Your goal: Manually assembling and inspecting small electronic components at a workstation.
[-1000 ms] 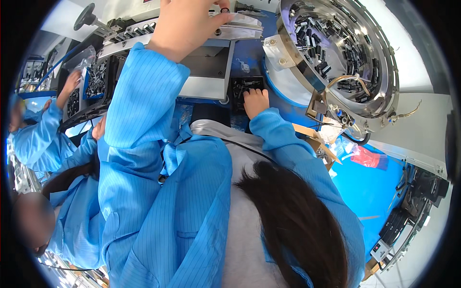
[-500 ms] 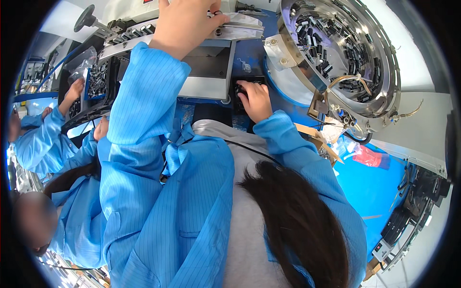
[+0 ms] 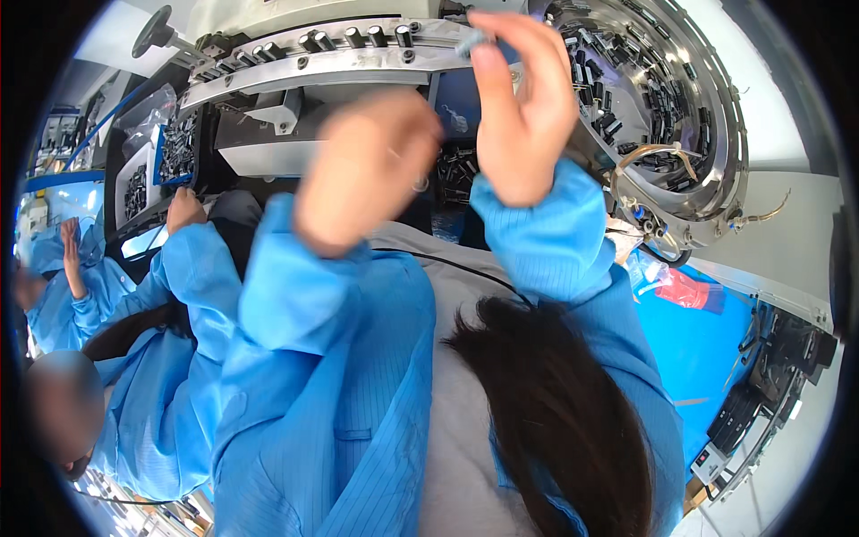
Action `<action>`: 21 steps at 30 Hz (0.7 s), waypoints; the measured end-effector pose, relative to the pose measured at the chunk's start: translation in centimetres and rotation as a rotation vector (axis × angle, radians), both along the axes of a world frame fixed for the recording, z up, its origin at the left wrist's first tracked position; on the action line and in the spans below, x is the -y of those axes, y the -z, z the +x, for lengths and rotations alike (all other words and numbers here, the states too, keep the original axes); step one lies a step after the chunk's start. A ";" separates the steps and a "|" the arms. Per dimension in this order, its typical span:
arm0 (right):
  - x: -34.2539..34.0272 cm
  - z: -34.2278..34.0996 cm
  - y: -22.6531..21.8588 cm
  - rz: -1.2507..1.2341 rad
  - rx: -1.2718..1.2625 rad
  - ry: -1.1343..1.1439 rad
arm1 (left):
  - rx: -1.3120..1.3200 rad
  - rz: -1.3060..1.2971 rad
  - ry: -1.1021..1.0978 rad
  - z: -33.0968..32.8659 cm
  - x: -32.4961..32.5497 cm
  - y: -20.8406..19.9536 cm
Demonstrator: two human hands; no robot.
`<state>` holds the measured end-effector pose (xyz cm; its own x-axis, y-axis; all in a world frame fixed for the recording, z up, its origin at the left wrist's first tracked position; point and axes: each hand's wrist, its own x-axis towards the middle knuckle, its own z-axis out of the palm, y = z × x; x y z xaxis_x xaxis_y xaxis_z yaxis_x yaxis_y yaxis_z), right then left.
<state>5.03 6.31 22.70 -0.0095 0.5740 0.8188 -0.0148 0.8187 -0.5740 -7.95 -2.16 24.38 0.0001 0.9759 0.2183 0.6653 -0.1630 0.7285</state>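
My right hand (image 3: 528, 112) is raised at the right end of a metal rail (image 3: 340, 61). Its thumb and index finger pinch a small, blurred grey part that looks like a capacitor (image 3: 472, 42). Several black capacitors with silvery tops (image 3: 377, 36) stand in a row along the rail. Below the rail, my left hand (image 3: 371, 170) is smeared by motion, so whether its fingers hold anything is not clear. Between and beneath the hands sits a dark box of loose capacitors (image 3: 456, 170), partly covered by them.
A round metal feeder bowl (image 3: 667, 103) full of capacitors stands at the right. A black knob (image 3: 154, 31) sticks out at the far left of the rail. Trays of parts (image 3: 176, 148) lie at the left, beside a co-worker in a blue coat (image 3: 152, 403).
My left hand has come back from the rail toward me, uncovering the row of capacitors. My right hand has risen from the dark box to the rail's end with the small part.
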 end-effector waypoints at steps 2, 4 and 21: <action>-1.2 -0.6 -0.5 -0.202 0.029 -0.076 | -0.124 -0.168 0.181 3.3 0.4 6.0; -1.5 -1.2 -0.8 -0.342 0.057 -0.146 | -0.252 -0.125 0.241 5.5 0.0 14.3; -2.4 -2.2 -0.3 -0.005 0.612 0.192 | -0.697 -0.245 0.008 9.4 -3.1 30.8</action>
